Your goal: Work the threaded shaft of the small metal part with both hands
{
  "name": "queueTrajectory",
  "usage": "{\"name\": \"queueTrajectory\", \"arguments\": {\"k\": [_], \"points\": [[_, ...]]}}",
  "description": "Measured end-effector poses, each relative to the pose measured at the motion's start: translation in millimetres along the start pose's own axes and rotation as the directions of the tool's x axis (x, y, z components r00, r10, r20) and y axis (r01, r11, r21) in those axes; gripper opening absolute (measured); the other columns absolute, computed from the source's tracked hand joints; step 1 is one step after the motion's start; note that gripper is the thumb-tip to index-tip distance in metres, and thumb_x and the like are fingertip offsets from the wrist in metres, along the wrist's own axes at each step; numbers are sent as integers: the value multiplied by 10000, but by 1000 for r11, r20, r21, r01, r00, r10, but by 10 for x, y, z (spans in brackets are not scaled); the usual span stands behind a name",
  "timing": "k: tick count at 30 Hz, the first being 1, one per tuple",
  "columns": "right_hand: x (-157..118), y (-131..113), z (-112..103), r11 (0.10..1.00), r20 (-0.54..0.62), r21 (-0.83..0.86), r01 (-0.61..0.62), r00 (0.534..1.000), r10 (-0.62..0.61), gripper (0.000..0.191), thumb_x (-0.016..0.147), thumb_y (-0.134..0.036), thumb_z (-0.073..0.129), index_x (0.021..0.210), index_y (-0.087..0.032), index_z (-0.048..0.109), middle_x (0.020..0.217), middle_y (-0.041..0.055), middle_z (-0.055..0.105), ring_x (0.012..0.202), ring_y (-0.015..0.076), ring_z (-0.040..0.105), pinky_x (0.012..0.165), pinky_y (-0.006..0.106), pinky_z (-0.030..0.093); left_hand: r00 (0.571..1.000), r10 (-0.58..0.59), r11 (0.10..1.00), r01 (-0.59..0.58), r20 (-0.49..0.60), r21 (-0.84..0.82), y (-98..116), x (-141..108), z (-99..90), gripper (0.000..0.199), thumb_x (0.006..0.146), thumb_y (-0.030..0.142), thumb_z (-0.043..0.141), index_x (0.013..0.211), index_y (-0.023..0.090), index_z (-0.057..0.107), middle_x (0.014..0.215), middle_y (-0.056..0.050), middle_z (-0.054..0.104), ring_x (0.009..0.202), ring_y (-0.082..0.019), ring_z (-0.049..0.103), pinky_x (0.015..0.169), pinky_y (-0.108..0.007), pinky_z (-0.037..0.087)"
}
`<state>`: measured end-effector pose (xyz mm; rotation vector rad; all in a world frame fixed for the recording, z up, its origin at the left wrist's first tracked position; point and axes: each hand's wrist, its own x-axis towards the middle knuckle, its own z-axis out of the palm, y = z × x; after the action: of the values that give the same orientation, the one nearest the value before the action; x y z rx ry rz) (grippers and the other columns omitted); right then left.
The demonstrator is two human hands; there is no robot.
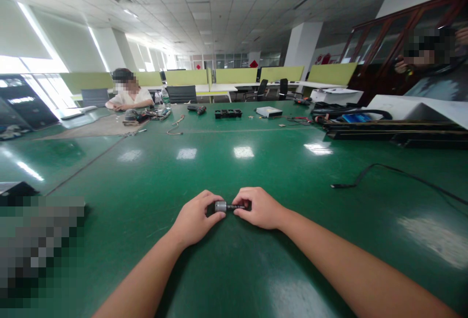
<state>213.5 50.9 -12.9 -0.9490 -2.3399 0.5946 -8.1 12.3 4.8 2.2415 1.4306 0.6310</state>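
A small silvery cylinder with a thin dark shaft (221, 206) lies level just over or on the green tabletop (204, 172), near the middle of the view. My left hand (199, 216) grips the thick cylinder end between thumb and fingers. From the other side, my right hand (258, 208) pinches the thin shaft. The two hands are close together with a short stretch of shaft showing between them. Whether the piece touches the table cannot be made out.
A black cable (360, 177) runs across the right side. Farther back are a black slotted part (228, 113), a silver box (268, 112), a power drill (196, 109) and dark metal strips (365, 132). Two people are beyond, one at left, one at right.
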Motion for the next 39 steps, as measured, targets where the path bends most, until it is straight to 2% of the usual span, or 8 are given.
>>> {"name": "queueTrajectory", "arguments": {"k": [6, 30, 39], "points": [[-5, 47, -15, 1000, -5, -4, 4, 1000, -4, 69, 751, -174, 682, 815, -173, 706, 714, 7, 611, 653, 129, 547, 625, 245, 418, 1000, 8, 1000, -8, -5, 14, 1, -5, -3, 223, 858, 297, 607, 1071, 268, 670, 1024, -10, 652, 896, -190, 610, 774, -283, 466], [-60, 182, -157, 1000, 9, -15, -18, 1000, 18, 72, 689, -120, 673, 748, -155, 691, 673, -4, 587, 597, 114, 522, 568, 232, 403, 1000, 2, 1000, -2, -2, 14, -5, -14, -10, 221, 862, 313, 594, 1067, 271, 663, 1026, -6, 646, 853, -183, 605, 758, -282, 464], [-65, 190, -201, 999, 38, 35, -27, 999, 25, 59, 685, -131, 670, 735, -146, 696, 664, -2, 587, 578, 111, 516, 545, 228, 400, 1000, 13, 1000, -12, -9, 12, -17, -13, -4, 214, 862, 301, 612, 1070, 283, 662, 1022, 10, 639, 844, -171, 602, 759, -271, 453]]}}
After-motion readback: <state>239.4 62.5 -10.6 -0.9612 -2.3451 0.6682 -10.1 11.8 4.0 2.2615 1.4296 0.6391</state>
